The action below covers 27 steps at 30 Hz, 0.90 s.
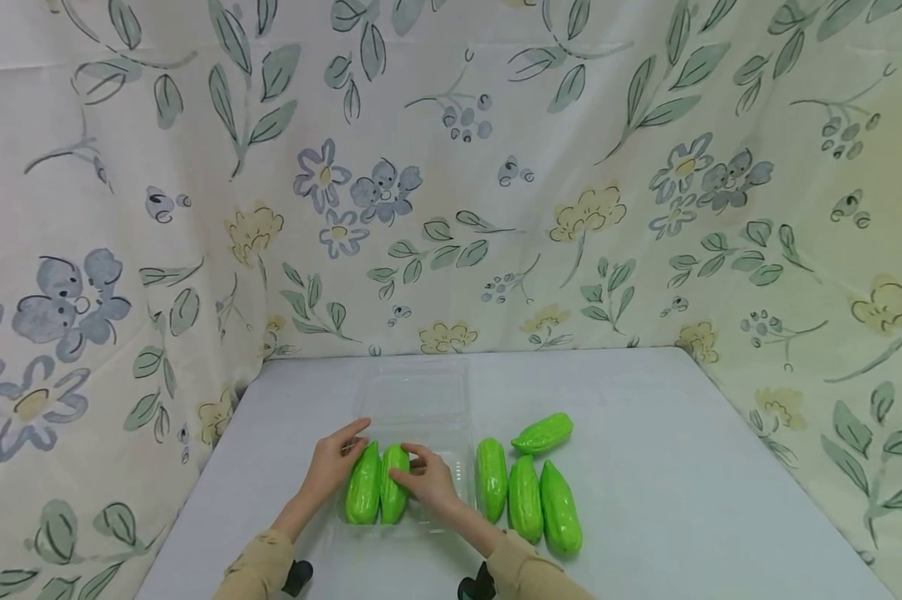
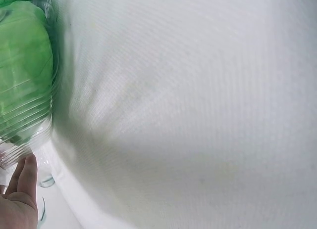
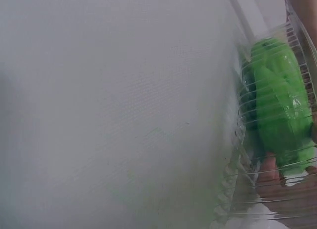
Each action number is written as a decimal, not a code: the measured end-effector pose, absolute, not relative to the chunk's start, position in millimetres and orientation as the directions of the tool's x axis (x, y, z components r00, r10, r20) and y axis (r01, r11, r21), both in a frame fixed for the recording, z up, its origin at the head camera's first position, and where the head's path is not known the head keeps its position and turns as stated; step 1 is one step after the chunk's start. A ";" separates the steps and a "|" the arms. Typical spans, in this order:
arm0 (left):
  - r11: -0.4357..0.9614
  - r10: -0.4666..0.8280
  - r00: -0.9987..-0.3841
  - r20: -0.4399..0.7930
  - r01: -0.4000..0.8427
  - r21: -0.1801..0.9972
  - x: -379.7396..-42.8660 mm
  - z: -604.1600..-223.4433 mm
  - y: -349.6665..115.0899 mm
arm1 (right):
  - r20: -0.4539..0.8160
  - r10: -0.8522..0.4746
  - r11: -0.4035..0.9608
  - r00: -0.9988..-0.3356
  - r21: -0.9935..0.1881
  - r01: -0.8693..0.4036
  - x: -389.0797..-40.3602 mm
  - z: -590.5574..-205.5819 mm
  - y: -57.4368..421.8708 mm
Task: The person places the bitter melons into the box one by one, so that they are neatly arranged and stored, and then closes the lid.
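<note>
A clear plastic clamshell box [image 1: 460,475] lies on the table with its lid [image 1: 415,390] folded back. Two bright green, ridged bitter melons, a left one [image 1: 363,487] and a right one [image 1: 394,487], lie side by side in its base. My right hand [image 1: 430,483] pinches the right bitter melon between thumb and fingers; the right wrist view shows the melon [image 3: 280,100] through the ribbed wall. Along the box's left side is my left hand [image 1: 329,462], fingertips at the upper end of the left melon. In the left wrist view its fingers [image 2: 28,177] extend against the ribbed wall.
Right of the box lie several more bitter melons: one upright beside it [image 1: 492,479], two close together [image 1: 526,500], and one slanted behind them [image 1: 543,433]. The white table [image 1: 661,467] is bordered at the back and sides by a floral curtain [image 1: 451,283].
</note>
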<state>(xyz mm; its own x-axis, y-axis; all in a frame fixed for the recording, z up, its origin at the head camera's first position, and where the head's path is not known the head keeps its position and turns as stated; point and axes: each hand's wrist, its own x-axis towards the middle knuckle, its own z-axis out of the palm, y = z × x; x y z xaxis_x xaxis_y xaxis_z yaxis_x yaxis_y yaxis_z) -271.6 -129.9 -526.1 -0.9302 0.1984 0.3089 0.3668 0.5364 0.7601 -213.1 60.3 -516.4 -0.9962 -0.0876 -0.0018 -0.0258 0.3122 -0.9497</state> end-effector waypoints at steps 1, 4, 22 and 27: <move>0.536 0.200 -0.929 0.312 0.370 0.759 -271.8 -526.0 -130.0 | -0.002 -0.090 0.310 -0.996 -0.950 -0.026 -213.1 -516.1 60.4; 0.535 0.200 -0.927 0.318 0.376 0.757 -272.6 -526.2 -130.2 | -0.010 -0.094 0.300 -0.996 -0.954 -0.019 -212.9 -515.7 60.6; 0.537 0.203 -0.929 0.309 0.370 0.758 -273.1 -527.1 -129.8 | -0.021 -0.093 0.314 -0.995 -0.949 -0.010 -216.3 -518.9 62.6; 0.531 0.199 -0.932 0.302 0.361 0.767 -273.5 -528.4 -129.9 | -0.017 -0.096 0.311 -0.995 -0.950 -0.014 -215.8 -517.9 63.2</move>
<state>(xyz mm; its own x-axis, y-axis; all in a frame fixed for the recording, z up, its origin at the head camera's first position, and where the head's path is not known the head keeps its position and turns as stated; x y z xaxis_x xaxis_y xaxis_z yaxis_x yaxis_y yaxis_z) -273.5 -129.9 -528.4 -0.9324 0.1990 0.3016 0.3613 0.5310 0.7665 -215.8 63.2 -517.9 -0.9952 -0.0964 -0.0171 -0.0137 0.3106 -0.9504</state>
